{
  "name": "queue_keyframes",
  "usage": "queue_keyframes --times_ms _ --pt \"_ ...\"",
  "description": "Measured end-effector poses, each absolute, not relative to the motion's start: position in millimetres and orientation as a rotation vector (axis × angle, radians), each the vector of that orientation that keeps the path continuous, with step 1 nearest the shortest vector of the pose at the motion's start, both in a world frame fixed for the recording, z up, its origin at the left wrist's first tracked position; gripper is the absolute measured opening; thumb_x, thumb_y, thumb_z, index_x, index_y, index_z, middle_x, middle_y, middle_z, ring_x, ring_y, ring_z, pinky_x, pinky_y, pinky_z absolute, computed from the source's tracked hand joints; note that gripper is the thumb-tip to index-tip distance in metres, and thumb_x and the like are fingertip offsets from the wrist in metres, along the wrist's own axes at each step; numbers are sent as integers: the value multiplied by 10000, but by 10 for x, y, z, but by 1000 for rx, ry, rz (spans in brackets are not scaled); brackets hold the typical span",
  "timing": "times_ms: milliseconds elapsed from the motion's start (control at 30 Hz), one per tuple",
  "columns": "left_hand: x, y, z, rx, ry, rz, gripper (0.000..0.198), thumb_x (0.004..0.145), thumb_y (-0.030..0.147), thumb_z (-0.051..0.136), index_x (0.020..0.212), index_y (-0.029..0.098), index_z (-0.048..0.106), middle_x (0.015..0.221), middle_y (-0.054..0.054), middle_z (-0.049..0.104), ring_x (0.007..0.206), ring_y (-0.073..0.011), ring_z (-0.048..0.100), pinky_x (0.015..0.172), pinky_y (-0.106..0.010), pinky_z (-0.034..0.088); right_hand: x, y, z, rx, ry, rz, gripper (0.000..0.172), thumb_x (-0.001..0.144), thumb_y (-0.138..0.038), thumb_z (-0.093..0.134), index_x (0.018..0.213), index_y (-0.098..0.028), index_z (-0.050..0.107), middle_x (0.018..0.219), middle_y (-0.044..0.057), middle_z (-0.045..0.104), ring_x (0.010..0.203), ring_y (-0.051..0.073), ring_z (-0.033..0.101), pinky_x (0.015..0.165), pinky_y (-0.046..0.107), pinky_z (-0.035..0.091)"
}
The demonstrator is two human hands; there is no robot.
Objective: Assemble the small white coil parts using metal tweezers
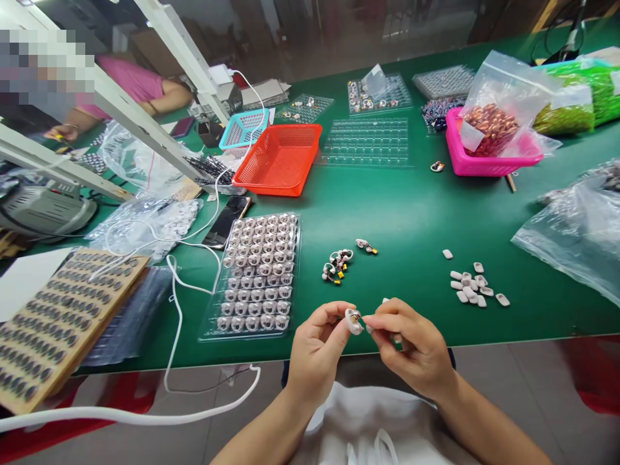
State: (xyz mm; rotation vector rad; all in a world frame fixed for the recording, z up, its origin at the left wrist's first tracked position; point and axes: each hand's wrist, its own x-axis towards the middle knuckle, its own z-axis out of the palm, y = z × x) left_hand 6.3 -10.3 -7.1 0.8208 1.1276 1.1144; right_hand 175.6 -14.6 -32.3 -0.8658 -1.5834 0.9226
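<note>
Between the thumb and fingers of my left hand (320, 342) is a small white curved part (354, 321) with a dark and yellowish inside. My right hand (414, 345) is pinched close to its right side, with a small pale piece (369, 329) at the fingertips, mostly hidden. Beyond my hands lies a small cluster of white parts with yellow ends (338, 265), and one similar part (366, 246) sits apart from it. Several loose pale caps (468, 288) are spread to the right. At left, a clear tray (209, 328) holds rows of white curved parts.
A red basket (277, 159), an empty-looking clear tray (367, 142) and a pink basket (494, 166) with bagged copper-coloured pieces stand farther back. Left are a phone (227, 221), a white cable (179, 323) and a wooden board (68, 323). Another person's arm (169, 97) shows at upper left.
</note>
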Motion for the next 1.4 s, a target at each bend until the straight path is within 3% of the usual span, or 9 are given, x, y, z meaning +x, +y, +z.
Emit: queue_keyframes --times_ms 167,500,700,867,1167,1333,1400 --pt "70 -97 -103 794 1123 1136 177 821 324 789 927 185 762 864 -21 754 810 -130 675 769 -186 528 1741 -147 -359 -778 -1706 825 626 868 46 502 1406 -272 543 919 29 561 758 138 581 717 262 535" --pt "49 -96 -147 696 1114 1138 168 809 308 803 923 189 771 864 -15 757 811 -119 669 778 -176 521 1748 -129 -386 -790 -1894 603 592 901 -3 527 1451 -216 478 977 83 586 790 176 599 679 298 542" --pt "88 -28 -50 429 992 1032 196 721 243 860 848 128 767 747 -16 697 673 -101 628 682 -187 525 1766 -64 -299 -749 -1778 817 488 873 27 516 1278 -230 609 936 58 602 782 154 596 672 262 526" --pt "121 -3 5 357 907 981 207 709 226 867 832 96 763 782 -66 720 739 -141 665 726 -226 559 1791 -97 -316 -853 -1418 1160 355 912 -54 554 1155 -295 645 906 19 617 744 145 579 560 227 456" --pt "157 -29 -39 414 982 1039 184 710 211 866 836 124 765 795 -45 734 792 -155 696 807 -279 595 1763 -150 -339 -1029 -1575 884 209 938 -87 577 1084 -220 644 929 45 648 749 142 601 557 224 453" --pt "150 -51 -35 437 1009 1016 181 717 220 862 830 126 756 790 -31 712 779 -158 697 776 -283 601 1829 -142 -304 -1056 -1458 1104 46 964 -199 597 983 -207 638 886 38 631 719 147 594 576 238 479" --pt "140 -65 -63 477 1012 998 173 734 227 853 840 130 757 784 -29 712 749 -148 689 747 -266 594 1844 -137 -306 -1023 -1387 1228 64 970 -251 604 977 -202 645 905 46 627 757 162 613 625 254 516"
